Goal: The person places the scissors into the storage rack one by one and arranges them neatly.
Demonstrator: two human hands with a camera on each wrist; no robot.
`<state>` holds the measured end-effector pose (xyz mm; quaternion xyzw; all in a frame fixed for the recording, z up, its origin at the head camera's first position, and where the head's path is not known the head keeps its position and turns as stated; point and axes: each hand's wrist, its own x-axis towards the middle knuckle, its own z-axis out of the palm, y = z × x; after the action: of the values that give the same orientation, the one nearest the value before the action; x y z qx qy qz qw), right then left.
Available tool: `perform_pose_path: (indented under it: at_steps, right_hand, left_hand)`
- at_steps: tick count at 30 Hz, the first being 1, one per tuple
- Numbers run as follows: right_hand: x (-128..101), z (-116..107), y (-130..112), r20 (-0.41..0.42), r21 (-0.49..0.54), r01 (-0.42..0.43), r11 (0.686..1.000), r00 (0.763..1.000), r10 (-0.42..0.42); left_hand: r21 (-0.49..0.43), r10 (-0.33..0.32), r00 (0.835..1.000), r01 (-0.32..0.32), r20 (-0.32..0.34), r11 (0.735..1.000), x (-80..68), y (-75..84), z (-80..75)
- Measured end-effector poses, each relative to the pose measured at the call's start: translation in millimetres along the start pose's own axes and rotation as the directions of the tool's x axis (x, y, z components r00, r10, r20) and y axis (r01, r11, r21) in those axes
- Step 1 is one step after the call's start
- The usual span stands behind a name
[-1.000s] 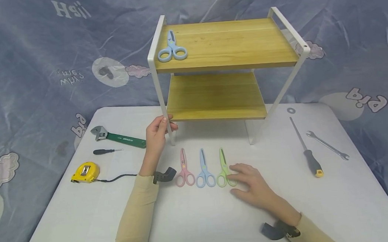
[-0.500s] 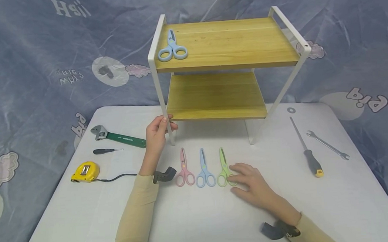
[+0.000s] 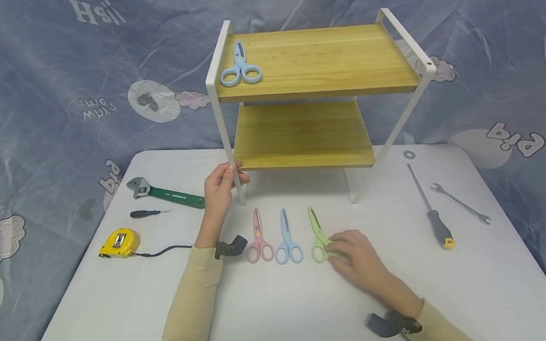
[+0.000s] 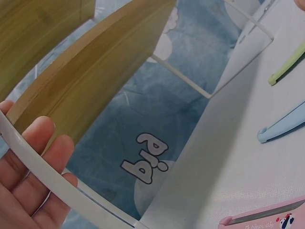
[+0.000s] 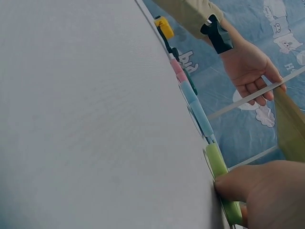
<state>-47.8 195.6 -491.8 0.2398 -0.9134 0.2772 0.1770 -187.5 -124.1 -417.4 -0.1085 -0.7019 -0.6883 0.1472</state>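
We see the green scissors [image 3: 317, 235] lying on the white table [image 3: 286, 310], rightmost in a row of three in front of the rack, blades pointing toward it and now tilted a little off the line of their neighbours. The right hand [image 3: 356, 262] has closed on their handle end: the fingertips [image 5: 238, 183] curl onto the green loops, and it looks like a pinch, though the hand hides the far loop, so we cannot tell how fully it grips. Just left lie the blue scissors [image 3: 287, 237] and then the pink scissors [image 3: 259, 237], side by side and apart from each other. The left hand [image 3: 219, 192] grips the front left leg of the white-framed two-tier wooden shelf rack [image 3: 317, 95], fingers [image 4: 45, 143] wrapped round the thin white bar near the lower board. On the top board, near its left end, rests another pair of blue scissors [image 3: 240, 67]. To the left on the table we see a green-handled adjustable wrench [image 3: 166, 193], a small black screwdriver [image 3: 150, 213] and a yellow tape measure [image 3: 119, 242]; to the right, a long screwdriver [image 3: 430, 209], an open-ended spanner [image 3: 460, 204] and a small washer [image 3: 409, 155].
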Motion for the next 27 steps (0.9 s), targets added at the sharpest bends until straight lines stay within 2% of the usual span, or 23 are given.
perform_pose_path:
  at_steps: [2,5,8,12,23,27]
  right_hand:
    - [0.0,0.3,0.4,-0.013,-0.013,-0.018,1.0,1.0,0.018]
    - [-0.1,0.3,0.2,-0.006,-0.02,-0.093,0.996,0.996,0.092]
    - [0.1,-0.2,-0.9,0.02,-0.016,-0.184,0.983,0.983,0.185]
    - [-0.7,-0.9,-2.7,0.039,-0.004,-0.265,0.964,0.964,0.265]
    - [-1.5,-1.6,-3.3,-0.006,0.079,-0.294,0.952,0.955,0.296]
    - [-0.8,-2.2,-2.4,-0.013,0.084,-0.269,0.96,0.963,0.271]
  left_hand:
    - [-0.001,0.0,1.0,0.0,0.0,1.0,-0.2,0.6,0.1]
    - [0.004,-0.001,1.0,0.001,0.002,1.0,-0.5,1.5,0.3]
    - [0.006,-0.005,1.0,0.005,0.002,1.0,-0.8,2.6,0.5]
    - [0.001,-0.004,1.0,0.004,0.0,1.0,-0.8,2.5,0.7]
    - [-0.006,0.017,1.0,-0.017,0.002,1.0,0.1,-0.6,1.0]
    - [0.004,0.019,1.0,-0.019,-0.002,1.0,0.3,-1.5,0.6]
